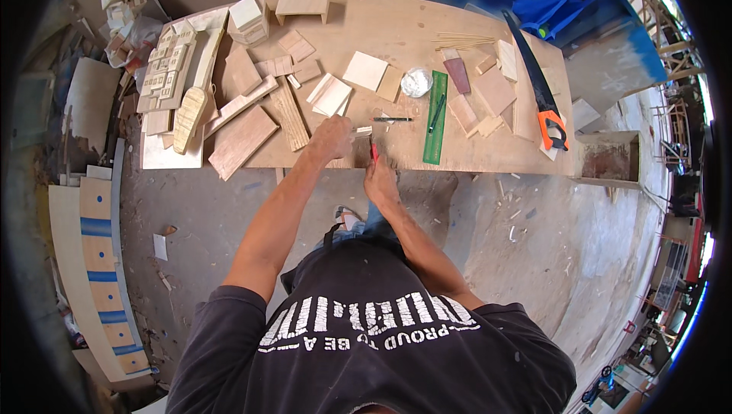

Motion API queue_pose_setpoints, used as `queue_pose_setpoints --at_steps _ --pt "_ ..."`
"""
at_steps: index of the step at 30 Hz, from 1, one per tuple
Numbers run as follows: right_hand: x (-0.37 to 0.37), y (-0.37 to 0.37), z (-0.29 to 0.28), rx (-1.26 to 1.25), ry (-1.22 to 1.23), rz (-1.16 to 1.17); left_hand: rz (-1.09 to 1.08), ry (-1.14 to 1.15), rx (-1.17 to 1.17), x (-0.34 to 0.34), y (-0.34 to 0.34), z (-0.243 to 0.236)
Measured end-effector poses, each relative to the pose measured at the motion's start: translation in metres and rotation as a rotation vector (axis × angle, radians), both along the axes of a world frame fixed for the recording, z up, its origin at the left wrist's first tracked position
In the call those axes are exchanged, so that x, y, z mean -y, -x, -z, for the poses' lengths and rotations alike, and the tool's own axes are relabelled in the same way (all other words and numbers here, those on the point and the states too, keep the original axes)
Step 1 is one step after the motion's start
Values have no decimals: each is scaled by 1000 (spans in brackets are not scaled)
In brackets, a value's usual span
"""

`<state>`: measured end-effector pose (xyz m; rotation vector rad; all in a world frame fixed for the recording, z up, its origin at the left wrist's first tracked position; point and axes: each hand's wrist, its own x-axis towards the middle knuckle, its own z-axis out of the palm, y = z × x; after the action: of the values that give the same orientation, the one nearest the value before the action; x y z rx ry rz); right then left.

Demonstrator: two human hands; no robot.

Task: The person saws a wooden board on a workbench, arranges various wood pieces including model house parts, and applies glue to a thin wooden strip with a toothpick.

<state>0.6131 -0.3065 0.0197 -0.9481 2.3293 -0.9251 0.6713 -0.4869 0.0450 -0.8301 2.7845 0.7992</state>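
Note:
At the table's near edge, my left hand (pixel 332 138) is closed on a small pale wood piece (pixel 363 131) that pokes out past the fingertips. My right hand (pixel 381 181) is wrapped round a slim red-handled knife (pixel 374 152), its tip pointing up toward that piece. The blade is too small to make out clearly. A dark pencil (pixel 393 119) lies just beyond both hands. To its right is a green ruler (pixel 435 118) with a dark pen (pixel 437 113) across it. A round tub of white stuff (pixel 416 82) stands beside the ruler.
The plywood table (pixel 488 156) carries many wood offcuts. A handsaw with an orange handle (pixel 553 130) lies at the right edge. On the left sit a carved wooden house front (pixel 164 75) and stacked boards (pixel 244 142). A sandpaper-like maroon piece (pixel 457 75) and thin sticks (pixel 463 40) lie at the back.

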Motion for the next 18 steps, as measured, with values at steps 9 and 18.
queue_pose_setpoints --at_steps 9,18 --pt "10 0 -13 62 -97 3 -8 17 -3 -2 -2 -6" --pt "-21 -10 9 76 -66 -19 11 75 48 5 0 -9"
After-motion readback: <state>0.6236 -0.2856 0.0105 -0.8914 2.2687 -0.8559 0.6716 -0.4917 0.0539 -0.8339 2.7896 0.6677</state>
